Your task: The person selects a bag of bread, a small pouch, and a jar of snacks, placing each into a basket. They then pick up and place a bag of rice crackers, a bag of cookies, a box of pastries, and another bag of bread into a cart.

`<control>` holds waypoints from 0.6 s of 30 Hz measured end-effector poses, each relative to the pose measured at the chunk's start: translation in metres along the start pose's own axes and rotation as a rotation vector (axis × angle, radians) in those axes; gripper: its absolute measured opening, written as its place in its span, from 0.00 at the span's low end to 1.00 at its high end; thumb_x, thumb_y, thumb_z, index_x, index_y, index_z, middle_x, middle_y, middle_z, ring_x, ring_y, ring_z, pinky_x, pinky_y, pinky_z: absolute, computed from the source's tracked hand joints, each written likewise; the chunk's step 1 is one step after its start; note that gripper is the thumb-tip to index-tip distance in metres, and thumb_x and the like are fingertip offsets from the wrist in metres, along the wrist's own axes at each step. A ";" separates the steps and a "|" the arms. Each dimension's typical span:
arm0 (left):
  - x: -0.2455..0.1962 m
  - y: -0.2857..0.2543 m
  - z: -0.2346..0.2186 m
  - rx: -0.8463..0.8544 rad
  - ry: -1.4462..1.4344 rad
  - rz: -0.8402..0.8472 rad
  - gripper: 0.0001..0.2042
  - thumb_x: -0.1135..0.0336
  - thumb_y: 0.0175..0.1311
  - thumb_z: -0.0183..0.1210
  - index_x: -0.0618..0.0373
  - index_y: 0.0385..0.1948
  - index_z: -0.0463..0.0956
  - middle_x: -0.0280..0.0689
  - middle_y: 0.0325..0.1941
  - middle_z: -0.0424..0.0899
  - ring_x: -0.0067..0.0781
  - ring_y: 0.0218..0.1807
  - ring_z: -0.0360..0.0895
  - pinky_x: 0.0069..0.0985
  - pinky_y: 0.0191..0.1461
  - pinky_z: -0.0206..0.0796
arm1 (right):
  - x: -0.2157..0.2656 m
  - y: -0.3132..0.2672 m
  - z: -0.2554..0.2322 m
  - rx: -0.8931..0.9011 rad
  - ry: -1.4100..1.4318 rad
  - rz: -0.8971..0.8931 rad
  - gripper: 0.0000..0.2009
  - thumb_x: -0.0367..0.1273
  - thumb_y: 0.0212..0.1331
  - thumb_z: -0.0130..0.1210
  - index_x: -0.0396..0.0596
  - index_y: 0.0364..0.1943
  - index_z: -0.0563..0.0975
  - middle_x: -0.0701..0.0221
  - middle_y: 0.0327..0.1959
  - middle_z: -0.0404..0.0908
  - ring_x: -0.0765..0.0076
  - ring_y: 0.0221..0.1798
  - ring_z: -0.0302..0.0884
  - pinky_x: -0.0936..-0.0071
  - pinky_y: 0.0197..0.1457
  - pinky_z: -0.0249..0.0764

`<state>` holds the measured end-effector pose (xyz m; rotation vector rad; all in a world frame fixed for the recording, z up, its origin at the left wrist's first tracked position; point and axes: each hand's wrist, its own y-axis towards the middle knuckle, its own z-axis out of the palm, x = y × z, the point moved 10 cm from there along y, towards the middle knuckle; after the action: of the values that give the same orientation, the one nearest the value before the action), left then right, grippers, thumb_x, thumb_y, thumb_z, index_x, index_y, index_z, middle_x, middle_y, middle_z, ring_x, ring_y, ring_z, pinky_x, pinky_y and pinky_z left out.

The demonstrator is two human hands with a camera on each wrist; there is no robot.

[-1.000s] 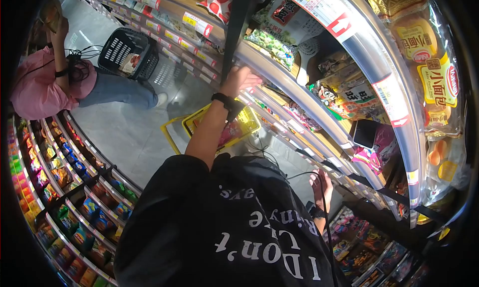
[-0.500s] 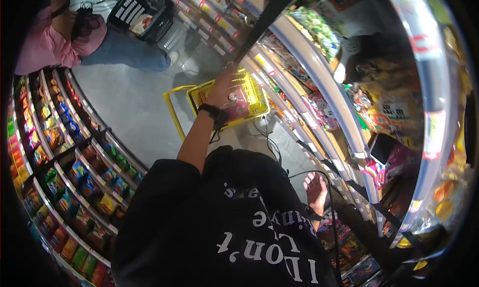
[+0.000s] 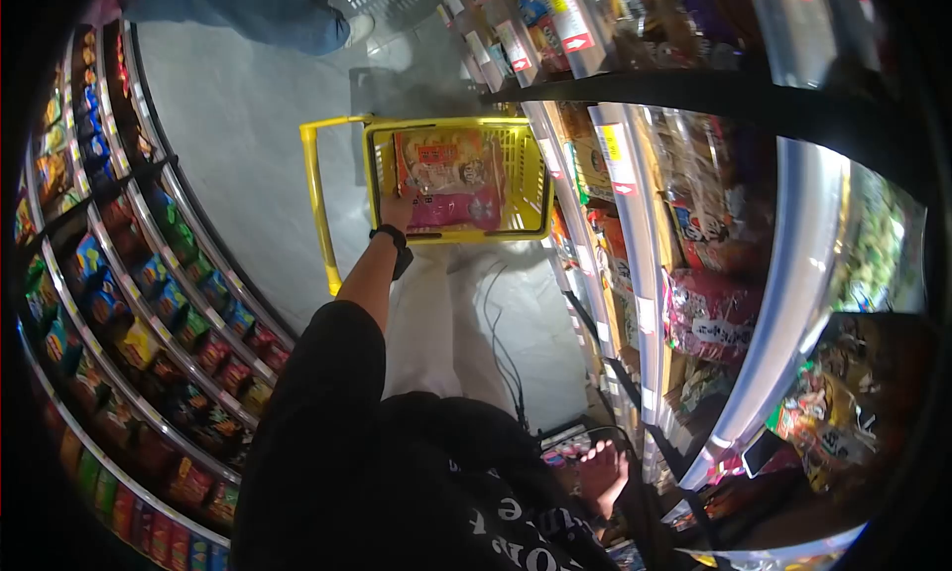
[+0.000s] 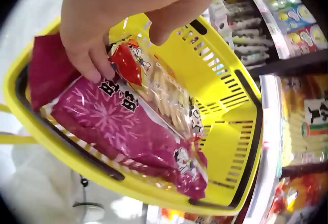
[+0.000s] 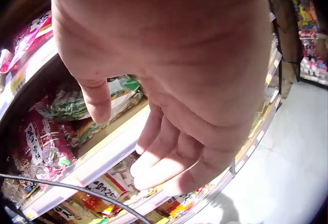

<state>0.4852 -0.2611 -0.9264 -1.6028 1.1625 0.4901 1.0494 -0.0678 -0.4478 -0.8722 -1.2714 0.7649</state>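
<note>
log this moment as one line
left hand: touching pink bag | yellow basket: pink bag, clear snack bag | right hand: empty, near shelf

Magenta bag (image 4: 113,124) with pink snowflake print; bright yellow basket (image 4: 182,62).

In the left wrist view, the left hand (image 4: 120,11) is being cropped by the top edge and covering part of a glossy purple plastic bag (image 4: 115,124). Far left, a person's blue-trousered leg (image 3: 248,10) is being cut off by the head view's edge. Printing on the small, bright plastic packets (image 3: 137,345) at left is appearing too tiny to read.
</note>
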 end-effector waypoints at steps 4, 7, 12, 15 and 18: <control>-0.013 0.003 0.004 -0.099 -0.108 -0.158 0.17 0.61 0.59 0.66 0.68 0.40 0.80 0.45 0.35 0.87 0.38 0.36 0.82 0.35 0.42 0.71 | -0.009 -0.009 -0.048 -0.162 -0.050 0.037 0.22 0.49 0.69 0.47 0.47 0.53 0.75 0.66 0.50 0.79 0.60 0.50 0.76 0.59 0.56 0.71; 0.052 0.032 0.015 -0.140 -0.047 -0.229 0.15 0.61 0.58 0.68 0.67 0.27 0.80 0.40 0.23 0.83 0.33 0.25 0.78 0.37 0.32 0.70 | -0.017 -0.014 -0.058 -0.151 0.006 0.052 0.22 0.49 0.69 0.49 0.46 0.53 0.75 0.66 0.49 0.79 0.60 0.50 0.76 0.59 0.55 0.71; -0.065 -0.026 0.007 -0.026 -0.298 -0.042 0.13 0.66 0.57 0.70 0.57 0.22 0.73 0.28 0.21 0.74 0.18 0.22 0.67 0.23 0.25 0.59 | -0.019 -0.004 -0.103 -0.132 -0.007 0.020 0.21 0.49 0.65 0.54 0.48 0.51 0.77 0.71 0.42 0.77 0.67 0.40 0.70 0.63 0.49 0.69; -0.143 -0.088 -0.017 -0.040 -0.528 0.186 0.12 0.71 0.59 0.68 0.55 0.26 0.69 0.26 0.22 0.72 0.14 0.24 0.65 0.19 0.27 0.57 | -0.002 0.014 -0.099 0.155 0.031 0.012 0.19 0.47 0.64 0.54 0.47 0.48 0.72 0.72 0.40 0.71 0.69 0.39 0.66 0.68 0.46 0.66; -0.173 -0.139 -0.048 -0.025 -0.382 0.330 0.09 0.74 0.62 0.63 0.56 0.30 0.69 0.26 0.25 0.71 0.14 0.27 0.66 0.18 0.30 0.59 | 0.028 0.032 -0.103 0.181 -0.127 -0.113 0.19 0.47 0.67 0.53 0.47 0.51 0.72 0.72 0.42 0.74 0.71 0.41 0.68 0.71 0.45 0.67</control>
<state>0.5168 -0.2315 -0.7038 -1.2668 1.1278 0.9820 1.1550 -0.0412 -0.4713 -0.6081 -1.3287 0.8411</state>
